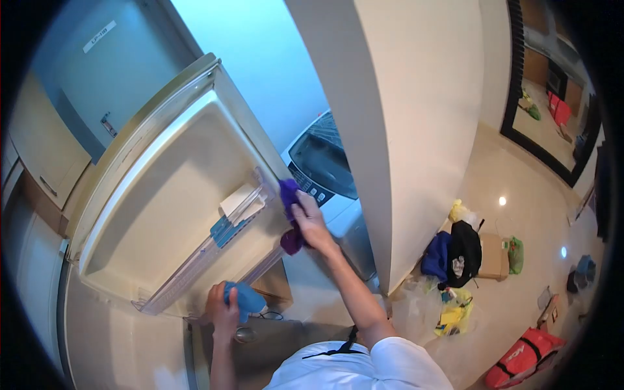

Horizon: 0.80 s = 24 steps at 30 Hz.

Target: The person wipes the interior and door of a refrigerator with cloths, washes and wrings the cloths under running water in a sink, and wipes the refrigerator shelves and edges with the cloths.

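Note:
My right hand (pixel 311 224) is closed on a purple cloth (pixel 288 199), which lies against the long edge of an open refrigerator door (pixel 175 162). Part of the cloth hangs below the fingers. Lower down, my left hand (pixel 223 311) grips a blue cloth (pixel 247 301) near the bottom of the door. The door's cream inner side faces me. Across it runs a clear plastic door shelf (pixel 182 276), holding a white box (pixel 243 203) and a blue-and-white packet (pixel 227 232).
Behind the door stands a top-loading washing machine (pixel 325 156). A wall edge (pixel 374 149) rises to my right. Bags (pixel 464 253), a cardboard box (pixel 494 257) and a red bag (pixel 525 357) lie on the shiny floor. A dark-framed mirror (pixel 552 97) is at far right.

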Each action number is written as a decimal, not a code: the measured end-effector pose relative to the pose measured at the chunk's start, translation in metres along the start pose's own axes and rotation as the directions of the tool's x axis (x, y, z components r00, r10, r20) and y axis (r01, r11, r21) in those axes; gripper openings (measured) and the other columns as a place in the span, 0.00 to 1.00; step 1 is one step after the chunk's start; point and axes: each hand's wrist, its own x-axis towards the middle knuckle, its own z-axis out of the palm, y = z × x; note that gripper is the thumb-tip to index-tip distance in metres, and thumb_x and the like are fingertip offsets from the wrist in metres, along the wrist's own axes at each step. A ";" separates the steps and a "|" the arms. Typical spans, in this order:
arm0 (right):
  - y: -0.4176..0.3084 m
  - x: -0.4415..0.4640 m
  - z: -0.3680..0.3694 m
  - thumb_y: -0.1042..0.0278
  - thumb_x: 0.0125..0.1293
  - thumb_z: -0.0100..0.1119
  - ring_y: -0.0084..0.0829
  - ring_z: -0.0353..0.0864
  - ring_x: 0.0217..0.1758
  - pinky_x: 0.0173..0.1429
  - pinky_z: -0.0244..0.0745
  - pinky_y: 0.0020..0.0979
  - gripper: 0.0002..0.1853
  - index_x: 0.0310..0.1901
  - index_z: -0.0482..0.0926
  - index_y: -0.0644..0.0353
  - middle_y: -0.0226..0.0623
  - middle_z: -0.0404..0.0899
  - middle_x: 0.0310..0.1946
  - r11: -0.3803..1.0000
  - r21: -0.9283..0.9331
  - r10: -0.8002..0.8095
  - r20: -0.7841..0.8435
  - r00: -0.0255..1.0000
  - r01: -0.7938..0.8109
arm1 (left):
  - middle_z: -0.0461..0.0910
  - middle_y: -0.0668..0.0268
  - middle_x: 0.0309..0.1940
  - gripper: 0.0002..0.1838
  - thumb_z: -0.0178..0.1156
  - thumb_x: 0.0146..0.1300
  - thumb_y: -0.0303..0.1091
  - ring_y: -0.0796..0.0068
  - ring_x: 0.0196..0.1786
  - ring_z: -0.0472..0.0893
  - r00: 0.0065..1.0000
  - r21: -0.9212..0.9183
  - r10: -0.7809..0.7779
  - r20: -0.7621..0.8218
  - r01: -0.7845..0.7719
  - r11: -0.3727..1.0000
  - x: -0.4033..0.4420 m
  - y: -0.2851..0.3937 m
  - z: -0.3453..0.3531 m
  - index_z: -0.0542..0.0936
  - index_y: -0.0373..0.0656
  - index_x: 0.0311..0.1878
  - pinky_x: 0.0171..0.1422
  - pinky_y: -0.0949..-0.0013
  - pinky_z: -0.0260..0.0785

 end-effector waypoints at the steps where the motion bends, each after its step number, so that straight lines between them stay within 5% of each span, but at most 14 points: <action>1: -0.020 0.014 0.004 0.59 0.66 0.50 0.48 0.61 0.66 0.69 0.53 0.38 0.24 0.58 0.68 0.67 0.52 0.65 0.61 0.990 0.024 -0.136 0.033 0.990 0.135 | 0.75 0.55 0.31 0.14 0.56 0.60 0.40 0.53 0.38 0.76 1.000 0.008 -0.009 -0.017 0.009 1.000 0.006 0.014 0.010 0.75 0.37 0.40 0.42 0.57 0.67; 4: -0.089 0.071 0.013 0.59 0.65 0.49 0.49 0.57 0.67 0.71 0.48 0.40 0.26 0.61 0.64 0.67 0.50 0.62 0.63 0.900 0.144 -0.429 0.126 0.895 0.411 | 0.76 0.57 0.32 0.13 0.57 0.59 0.39 0.54 0.39 0.76 0.996 0.007 0.066 -0.062 -0.066 0.998 0.030 0.048 0.040 0.76 0.37 0.40 0.43 0.59 0.67; 6: -0.118 0.100 0.014 0.59 0.66 0.48 0.50 0.57 0.67 0.71 0.47 0.40 0.26 0.61 0.64 0.66 0.50 0.62 0.64 0.874 0.216 -0.473 0.174 0.864 0.435 | 0.76 0.57 0.32 0.12 0.58 0.58 0.38 0.55 0.38 0.77 0.999 -0.028 0.003 -0.042 -0.004 1.000 0.038 0.065 0.046 0.76 0.38 0.38 0.42 0.59 0.68; 8: -0.123 0.109 0.003 0.62 0.68 0.47 0.46 0.54 0.70 0.72 0.45 0.37 0.25 0.62 0.62 0.70 0.53 0.59 0.64 0.873 0.335 -0.446 0.253 0.858 0.355 | 0.77 0.57 0.31 0.12 0.59 0.57 0.38 0.54 0.37 0.77 0.998 -0.017 -0.026 -0.056 0.026 1.000 0.037 0.064 0.047 0.76 0.39 0.37 0.41 0.59 0.68; 10: -0.085 0.095 0.003 0.65 0.67 0.47 0.47 0.54 0.69 0.71 0.47 0.38 0.24 0.60 0.62 0.72 0.54 0.60 0.63 0.923 0.106 -0.386 0.250 0.888 0.371 | 0.77 0.57 0.31 0.11 0.59 0.57 0.38 0.54 0.36 0.77 0.997 0.000 -0.051 -0.062 0.051 0.999 0.033 0.064 0.041 0.76 0.39 0.36 0.40 0.59 0.69; 12: -0.037 0.053 -0.003 0.68 0.66 0.48 0.49 0.57 0.67 0.70 0.49 0.39 0.23 0.58 0.64 0.74 0.56 0.63 0.60 0.924 0.106 -0.382 0.192 0.904 0.368 | 0.77 0.57 0.29 0.11 0.60 0.55 0.38 0.53 0.34 0.78 0.996 0.024 -0.058 -0.061 0.059 0.998 0.031 0.068 0.038 0.76 0.40 0.35 0.38 0.59 0.69; 14: -0.002 0.005 -0.013 0.64 0.65 0.49 0.52 0.57 0.66 0.70 0.49 0.43 0.22 0.57 0.68 0.70 0.54 0.66 0.60 0.991 0.043 -0.132 0.182 0.974 0.126 | 0.77 0.58 0.29 0.11 0.60 0.54 0.38 0.54 0.34 0.78 0.993 0.023 -0.087 -0.075 0.088 0.996 0.029 0.070 0.038 0.76 0.41 0.34 0.38 0.59 0.69; 15: -0.002 -0.001 -0.022 0.64 0.65 0.49 0.52 0.57 0.66 0.70 0.49 0.43 0.22 0.57 0.68 0.70 0.53 0.65 0.60 0.987 0.032 -0.159 0.233 0.959 0.156 | 0.77 0.59 0.28 0.10 0.61 0.53 0.38 0.55 0.33 0.78 0.993 0.022 -0.101 -0.066 0.103 0.994 0.030 0.070 0.038 0.76 0.42 0.33 0.37 0.60 0.69; 24: -0.199 0.118 -0.004 0.67 0.65 0.47 0.55 0.58 0.64 0.68 0.47 0.43 0.24 0.61 0.62 0.66 0.56 0.62 0.61 0.782 0.278 -0.616 0.213 0.758 0.558 | 0.76 0.61 0.20 0.07 0.63 0.46 0.34 0.55 0.25 0.77 0.978 0.010 -0.020 -0.207 0.022 1.000 0.014 0.076 0.029 0.77 0.43 0.27 0.29 0.61 0.68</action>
